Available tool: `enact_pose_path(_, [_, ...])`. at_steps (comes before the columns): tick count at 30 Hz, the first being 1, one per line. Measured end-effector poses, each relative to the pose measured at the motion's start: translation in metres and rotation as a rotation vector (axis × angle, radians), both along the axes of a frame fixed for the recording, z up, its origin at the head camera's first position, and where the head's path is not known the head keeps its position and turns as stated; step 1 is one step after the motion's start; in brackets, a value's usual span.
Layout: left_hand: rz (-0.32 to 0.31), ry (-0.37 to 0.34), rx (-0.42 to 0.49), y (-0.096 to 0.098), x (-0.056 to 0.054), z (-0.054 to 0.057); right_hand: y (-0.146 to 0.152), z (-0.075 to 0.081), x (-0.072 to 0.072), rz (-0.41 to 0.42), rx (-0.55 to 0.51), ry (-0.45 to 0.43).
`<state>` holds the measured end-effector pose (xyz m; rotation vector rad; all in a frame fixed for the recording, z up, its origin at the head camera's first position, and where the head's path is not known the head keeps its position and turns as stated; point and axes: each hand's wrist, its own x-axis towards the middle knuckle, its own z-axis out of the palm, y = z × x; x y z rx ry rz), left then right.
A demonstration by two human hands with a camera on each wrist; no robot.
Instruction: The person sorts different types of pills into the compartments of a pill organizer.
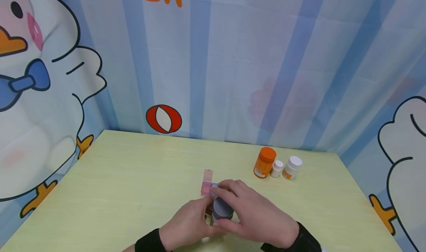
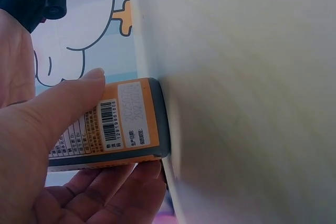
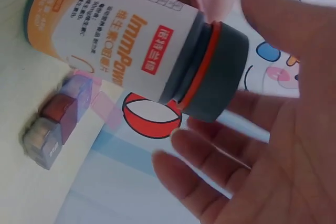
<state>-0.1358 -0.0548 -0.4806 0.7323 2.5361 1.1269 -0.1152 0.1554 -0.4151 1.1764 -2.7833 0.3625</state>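
A supplement bottle (image 3: 126,35) with an orange-and-white label and a dark grey cap (image 3: 218,72) stands on the table. My left hand (image 1: 189,222) grips its body, thumb on the barcode side in the left wrist view. Around the cap is my right hand (image 1: 249,211), fingers loosely bent; in the right wrist view its thumb stands apart from the cap. Whether the other fingers touch the cap I cannot tell. Just beyond the bottle lies a pill organizer (image 3: 59,114) with several coloured compartments. Its pink lid (image 1: 208,175) is raised; the hands partly hide the rest.
An orange bottle (image 1: 264,162), a small white bottle (image 1: 276,169) and a larger white bottle (image 1: 292,167) stand together toward the back right of the pale yellow table (image 1: 116,178). A striped blue curtain (image 1: 226,60) with cartoon prints hangs behind it.
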Motion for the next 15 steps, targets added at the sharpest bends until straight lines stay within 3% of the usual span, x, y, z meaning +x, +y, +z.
enact_pose_path(5, [0.003, -0.023, 0.016, -0.0005, -0.0004, -0.0005, -0.0035, -0.0025, -0.0023, -0.091, 0.047, -0.032])
enact_pose_path(9, [0.002, -0.021, 0.009, -0.0002, 0.0003, -0.0008, -0.0058, -0.0041, -0.0025, -0.066, 0.053, -0.038])
enact_pose_path(15, [0.000, 0.003, 0.003, -0.0001, 0.0003, -0.0001, -0.0058, -0.0033, 0.0001, 0.009, 0.017, 0.031])
